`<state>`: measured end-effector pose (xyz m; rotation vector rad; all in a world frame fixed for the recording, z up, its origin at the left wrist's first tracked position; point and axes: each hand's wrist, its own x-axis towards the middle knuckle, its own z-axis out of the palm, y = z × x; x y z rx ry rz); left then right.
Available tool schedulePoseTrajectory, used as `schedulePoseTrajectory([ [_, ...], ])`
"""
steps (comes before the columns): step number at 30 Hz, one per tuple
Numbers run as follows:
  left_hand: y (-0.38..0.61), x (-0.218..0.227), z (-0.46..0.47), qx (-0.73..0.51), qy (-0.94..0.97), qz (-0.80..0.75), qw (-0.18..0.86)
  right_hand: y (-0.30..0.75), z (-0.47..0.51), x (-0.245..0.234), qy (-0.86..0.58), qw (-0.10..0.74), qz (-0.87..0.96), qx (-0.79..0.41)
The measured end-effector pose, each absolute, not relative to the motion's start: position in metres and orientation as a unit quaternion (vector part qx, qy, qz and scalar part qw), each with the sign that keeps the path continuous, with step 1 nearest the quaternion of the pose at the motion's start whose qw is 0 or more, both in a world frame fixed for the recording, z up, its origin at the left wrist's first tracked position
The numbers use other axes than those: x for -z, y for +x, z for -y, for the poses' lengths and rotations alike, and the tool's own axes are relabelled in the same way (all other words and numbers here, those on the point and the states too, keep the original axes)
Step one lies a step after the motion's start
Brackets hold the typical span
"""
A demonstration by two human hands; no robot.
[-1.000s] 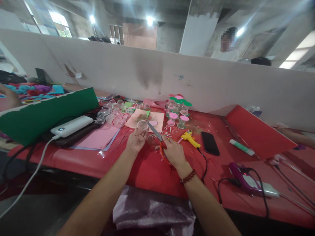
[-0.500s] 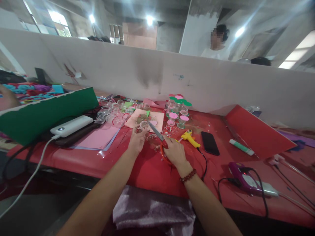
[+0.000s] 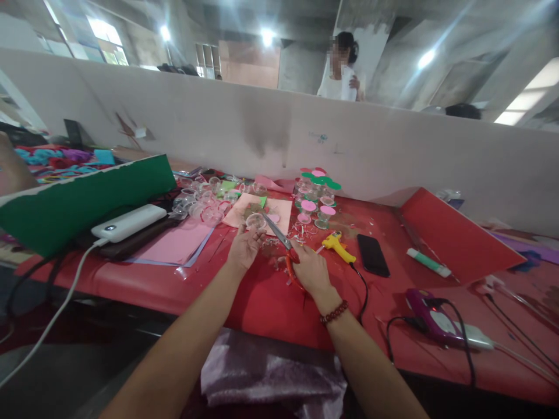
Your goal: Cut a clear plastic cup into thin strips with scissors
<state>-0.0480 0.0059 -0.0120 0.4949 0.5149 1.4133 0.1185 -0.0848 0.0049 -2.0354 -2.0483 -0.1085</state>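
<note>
My left hand [image 3: 246, 249] has its fingertips at a small clear plastic cup [image 3: 255, 221], its round opening turned partly toward me. The fingers lie along the cup's near side. In my right hand [image 3: 311, 266] is a pair of scissors [image 3: 278, 230] with red-orange handles. Their blades point up and left, the tips close to the cup's right side. Under the cup and blades lies a sheet of pale pink paper [image 3: 283, 214], with a pink paper disc [image 3: 273, 218] and brownish scraps on it.
Behind my left hand is a pile of clear cups [image 3: 198, 201]; cups topped with pink and green discs [image 3: 325, 212] stand to the right. A yellow glue gun [image 3: 338, 247], phone [image 3: 372, 255] and glue stick [image 3: 428, 262] lie rightward. A power bank [image 3: 128, 223] sits left. A person [image 3: 338, 70] stands beyond the partition.
The cup has turned at my left hand and shows more of its round opening; the left fingers have loosened. The scissors have barely moved. The person beyond the partition has shifted left.
</note>
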Motion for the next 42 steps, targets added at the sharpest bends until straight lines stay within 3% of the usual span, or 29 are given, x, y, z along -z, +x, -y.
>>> schedulePoseTrajectory([
  [24, -0.0458, 0.0144, -0.0047, -0.623, 0.260, -0.220, 0.705, 0.1190, 0.0825, -0.0035, -0.701, 0.139, 0.699, -0.011],
  [42, -0.0456, 0.0092, -0.0034, -0.644, 0.217, -0.196, 0.707, 0.1205, 0.0842, -0.0068, -0.699, 0.171, 0.690, 0.078],
])
